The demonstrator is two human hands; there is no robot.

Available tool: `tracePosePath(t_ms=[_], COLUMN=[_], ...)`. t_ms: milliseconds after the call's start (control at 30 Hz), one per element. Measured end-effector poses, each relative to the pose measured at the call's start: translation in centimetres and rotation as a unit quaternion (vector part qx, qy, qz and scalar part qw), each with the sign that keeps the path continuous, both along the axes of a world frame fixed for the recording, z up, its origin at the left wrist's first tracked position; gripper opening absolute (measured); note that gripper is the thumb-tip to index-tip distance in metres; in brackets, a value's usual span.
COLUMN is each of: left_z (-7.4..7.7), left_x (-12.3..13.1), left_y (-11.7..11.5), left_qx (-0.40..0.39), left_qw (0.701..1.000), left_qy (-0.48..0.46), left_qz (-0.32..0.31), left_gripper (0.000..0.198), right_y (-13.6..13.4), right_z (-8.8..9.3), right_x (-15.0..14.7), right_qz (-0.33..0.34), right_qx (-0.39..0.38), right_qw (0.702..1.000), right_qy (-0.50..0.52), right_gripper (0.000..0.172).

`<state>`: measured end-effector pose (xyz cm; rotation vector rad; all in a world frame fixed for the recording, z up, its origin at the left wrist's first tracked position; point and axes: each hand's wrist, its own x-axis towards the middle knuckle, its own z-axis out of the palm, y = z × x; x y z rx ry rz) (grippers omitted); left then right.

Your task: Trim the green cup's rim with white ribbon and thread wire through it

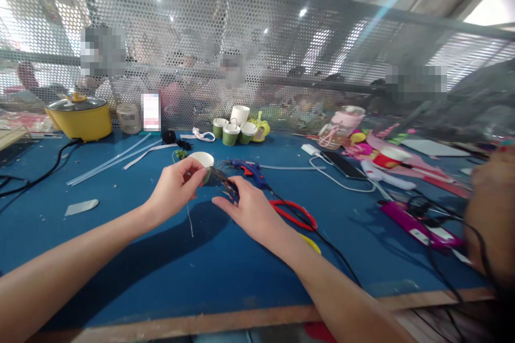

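Observation:
My left hand (179,185) pinches the rim of a small paper cup (202,159), white inside with a green wrap outside. A thin pale strand (190,221) hangs below those fingers. In my right hand (249,203) is a dark-jawed tool that looks like pliers (225,183); its tip meets the cup's right side, and its handles are mostly hidden by the palm. A blue glue gun (247,167) lies just beyond the right hand. Beside the right wrist is a red looped handle (298,214), with a yellow piece (311,244) nearby.
Several green-wrapped cups (230,134) stand at the back of the blue table (161,278). To the left are a yellow pot (82,118), a jar (129,118) and glue sticks (115,161). A phone (344,164), purple power strip (418,225) and cables lie right, near another person's arm (491,198).

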<state>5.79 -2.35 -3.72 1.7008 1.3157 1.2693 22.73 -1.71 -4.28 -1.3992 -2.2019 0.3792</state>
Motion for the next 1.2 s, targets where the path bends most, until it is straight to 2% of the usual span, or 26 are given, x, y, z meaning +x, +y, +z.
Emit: tracePosePath(t_ms=[167,300,433,567,667,800,900,967,1033,1100,1200], left_z=[-0.1,-0.2,-0.1,-0.1,0.1,0.6,0.8,1.0,1.2,1.4,1.7], left_x=[0.3,0.3,0.3,0.3,0.1,-0.4,-0.9,-1.1,-1.3,-1.3,-0.9], left_y=[-0.1,-0.2,-0.3,-0.4,-0.3,-0.4,-0.5,-0.7,-0.8,-0.8,-0.8], left_qx=[0.054,0.063,0.044,-0.033,-0.094,-0.189,-0.258,-0.284,-0.279,-0.225,-0.086], left_qw=[0.995,0.994,0.998,0.995,0.971,0.916,0.872,0.861,0.872,0.914,0.986], left_qy=[0.08,0.086,0.048,-0.076,-0.19,-0.297,-0.329,-0.318,-0.287,-0.223,-0.044], left_qz=[0.034,0.037,0.017,-0.049,-0.107,-0.19,-0.255,-0.277,-0.282,-0.255,-0.139], left_gripper=[0.014,0.013,0.013,0.015,0.015,0.015,0.011,0.01,0.012,0.014,0.012], right_y=[0.0,0.0,0.1,0.1,0.0,0.2,0.4,0.5,0.5,0.5,0.4], right_z=[-0.1,0.0,0.0,0.0,0.1,0.2,0.3,0.4,0.4,0.4,0.1], right_x=[0.2,0.2,0.1,0.0,-0.1,0.1,0.5,0.6,0.6,0.5,0.0], right_qz=[0.0,-0.007,-0.003,0.004,0.011,0.044,0.083,0.104,0.109,0.095,0.054], right_qx=[-0.013,-0.021,-0.016,-0.006,-0.005,0.029,0.069,0.085,0.086,0.074,0.036], right_qw=[1.0,1.0,1.0,1.0,1.0,0.999,0.994,0.991,0.99,0.993,0.998], right_qy=[0.017,0.012,-0.002,-0.009,-0.006,0.008,0.015,0.02,0.023,0.021,0.01], right_gripper=[0.035,0.03,0.028,0.029,0.027,0.025,0.023,0.021,0.02,0.021,0.02])
